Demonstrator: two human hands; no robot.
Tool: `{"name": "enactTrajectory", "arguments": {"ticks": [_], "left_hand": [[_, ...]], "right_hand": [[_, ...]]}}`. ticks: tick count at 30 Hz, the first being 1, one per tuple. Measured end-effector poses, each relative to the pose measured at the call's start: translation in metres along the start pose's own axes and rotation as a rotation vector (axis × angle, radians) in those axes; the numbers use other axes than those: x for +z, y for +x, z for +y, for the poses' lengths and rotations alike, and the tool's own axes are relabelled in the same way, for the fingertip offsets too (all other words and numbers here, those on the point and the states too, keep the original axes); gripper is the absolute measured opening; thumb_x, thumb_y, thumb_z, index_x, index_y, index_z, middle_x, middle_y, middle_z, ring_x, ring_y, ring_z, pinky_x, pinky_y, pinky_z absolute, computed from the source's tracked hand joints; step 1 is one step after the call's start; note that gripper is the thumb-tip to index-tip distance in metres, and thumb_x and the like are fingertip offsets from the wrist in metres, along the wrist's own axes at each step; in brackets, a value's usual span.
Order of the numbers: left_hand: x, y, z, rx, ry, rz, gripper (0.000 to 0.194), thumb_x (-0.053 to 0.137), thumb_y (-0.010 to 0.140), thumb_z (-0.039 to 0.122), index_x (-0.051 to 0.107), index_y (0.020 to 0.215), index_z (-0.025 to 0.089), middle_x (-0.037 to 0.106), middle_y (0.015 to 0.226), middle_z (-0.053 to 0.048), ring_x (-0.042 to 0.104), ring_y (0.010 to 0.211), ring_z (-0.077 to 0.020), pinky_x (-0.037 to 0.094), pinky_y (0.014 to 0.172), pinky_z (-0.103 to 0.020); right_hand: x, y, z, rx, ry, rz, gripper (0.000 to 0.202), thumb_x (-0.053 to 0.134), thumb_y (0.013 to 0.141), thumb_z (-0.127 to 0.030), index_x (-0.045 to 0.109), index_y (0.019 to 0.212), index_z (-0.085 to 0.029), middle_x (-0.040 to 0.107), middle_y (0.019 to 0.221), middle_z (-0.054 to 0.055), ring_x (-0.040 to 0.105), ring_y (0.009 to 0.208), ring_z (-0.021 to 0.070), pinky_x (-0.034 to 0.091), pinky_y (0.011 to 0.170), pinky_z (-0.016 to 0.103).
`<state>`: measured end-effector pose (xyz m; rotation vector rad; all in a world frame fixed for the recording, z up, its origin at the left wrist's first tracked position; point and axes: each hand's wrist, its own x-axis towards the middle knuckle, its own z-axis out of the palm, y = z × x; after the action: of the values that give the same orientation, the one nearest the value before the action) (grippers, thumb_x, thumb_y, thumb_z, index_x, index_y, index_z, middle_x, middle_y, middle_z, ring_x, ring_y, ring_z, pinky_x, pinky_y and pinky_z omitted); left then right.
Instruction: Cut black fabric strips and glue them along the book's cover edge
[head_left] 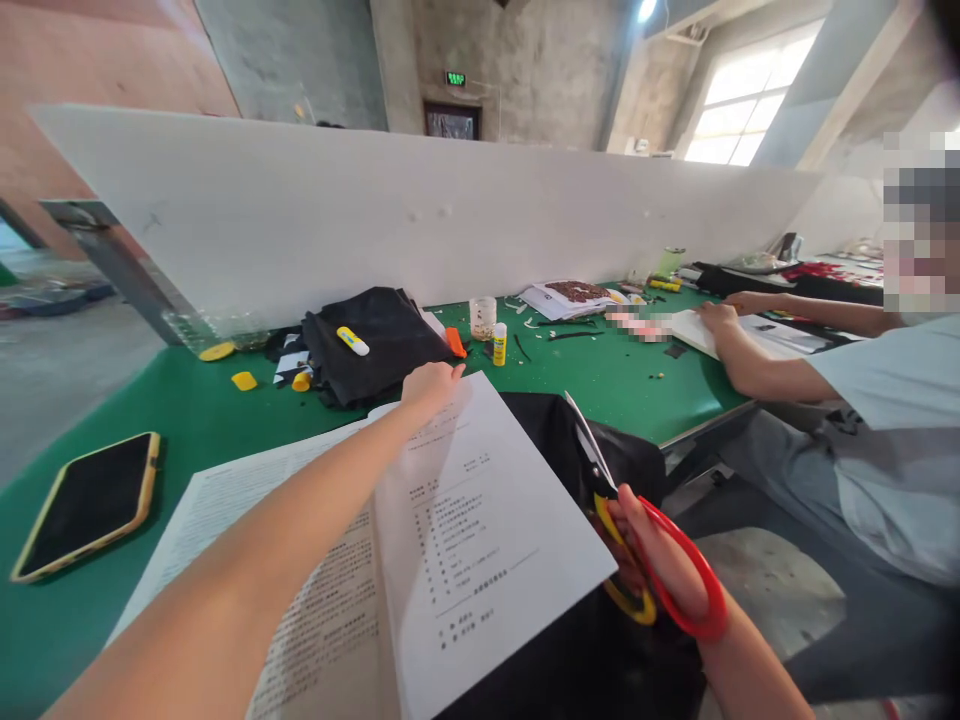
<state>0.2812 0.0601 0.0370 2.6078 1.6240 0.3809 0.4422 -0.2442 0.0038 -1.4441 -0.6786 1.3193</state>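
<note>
Evidently, the page was in one hand and the scissors in the other

In the head view, good handling seemed to call for a light, steady hold on the page [495, 480], so that the sheet would not crease, and for blade tips kept well clear of the holding fingers. The left hand [431, 388] was curled closed at the page's top edge, seemingly pinching it, though its fingertips were partly hidden. The right hand [660, 565] was wrapped around the scissors [703, 572], with fingers through the handles and the blades reaching forward and leftward from it.

The page spread from below the left hand towards the right hand, one corner just beside the latter. The open book's other side [330, 600] lay under the left forearm. Beyond the left hand, a glue stick [499, 345] stood to its right and folded black cloth [382, 335] lay to its left.
</note>
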Motion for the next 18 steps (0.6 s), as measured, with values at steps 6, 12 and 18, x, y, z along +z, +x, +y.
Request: {"name": "enactTrajectory", "arguments": {"ticks": [6,12,18], "left_hand": [[0.010,0.017,-0.019,-0.054,0.030,0.058,0.061,0.019,0.091,0.052,0.068,0.086,0.016,0.068,0.085,-0.014,0.063,0.083,-0.0307,0.046,0.066,-0.037],[0.018,0.010,-0.016,0.026,0.077,0.061,0.055,0.024,0.092,0.047,0.066,0.081,0.014,0.067,0.080,-0.014,0.064,0.077,-0.0315,0.046,0.063,-0.038],[0.002,-0.003,0.014,0.288,0.111,0.149,0.039,0.032,0.092,0.039,0.055,0.111,0.014,0.061,0.107,-0.013,0.056,0.101,-0.0288,0.044,0.078,-0.037]], "right_hand": [[-0.003,0.030,-0.039,0.053,-0.127,-0.028,0.057,0.039,0.078,-0.071,0.041,0.058,-0.018,0.036,0.046,-0.005,0.028,0.036,0.0044,0.025,0.035,0.019],[-0.005,0.010,-0.020,0.146,-0.019,0.000,0.056,0.037,0.078,-0.072,0.043,0.068,-0.018,0.038,0.052,-0.006,0.028,0.035,0.0031,0.026,0.034,0.017],[0.008,-0.023,0.039,0.001,0.030,0.038,0.052,0.037,0.082,-0.068,0.047,0.075,-0.017,0.038,0.054,-0.006,0.029,0.037,0.0032,0.029,0.038,0.018]]}}
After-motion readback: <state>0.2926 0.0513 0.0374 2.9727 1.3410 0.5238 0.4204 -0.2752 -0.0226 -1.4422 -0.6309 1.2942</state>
